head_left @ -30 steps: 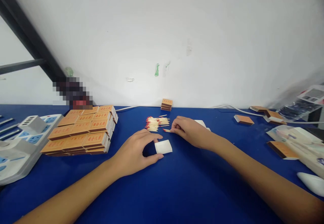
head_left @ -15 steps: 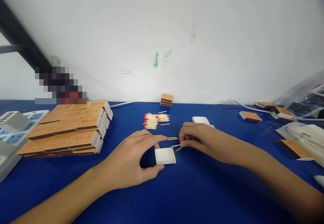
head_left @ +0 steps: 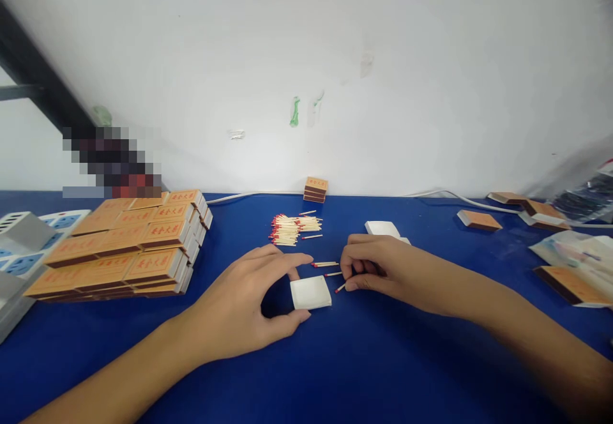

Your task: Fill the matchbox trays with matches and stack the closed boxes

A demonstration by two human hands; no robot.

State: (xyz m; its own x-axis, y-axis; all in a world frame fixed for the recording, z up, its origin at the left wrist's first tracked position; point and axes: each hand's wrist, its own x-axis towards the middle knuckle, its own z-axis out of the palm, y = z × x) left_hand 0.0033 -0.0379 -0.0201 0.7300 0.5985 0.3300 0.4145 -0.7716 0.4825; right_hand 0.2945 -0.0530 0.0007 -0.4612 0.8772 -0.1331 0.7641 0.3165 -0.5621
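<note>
In the lower middle of the frame, on the blue table [head_left: 335, 366], the left hand [head_left: 239, 309] curls around a small white tray [head_left: 311, 292]. The thumb is at the tray's near edge and the forefinger at its far edge, steadying it flat. The tray shows only white inside, so no matches lie in it yet. Just right of it, the right hand [head_left: 378, 267] is pinched shut on a few loose matches [head_left: 332, 274], their red heads fanned toward the tray and close to its right edge.

Further back, at centre, the match pile [head_left: 290, 228] is still sizeable, and a second white tray [head_left: 380, 227] waits behind the right hand. At the left a big stack of orange matchboxes [head_left: 129, 245] stands closed. A small stack of boxes [head_left: 315, 189] sits against the wall.
</note>
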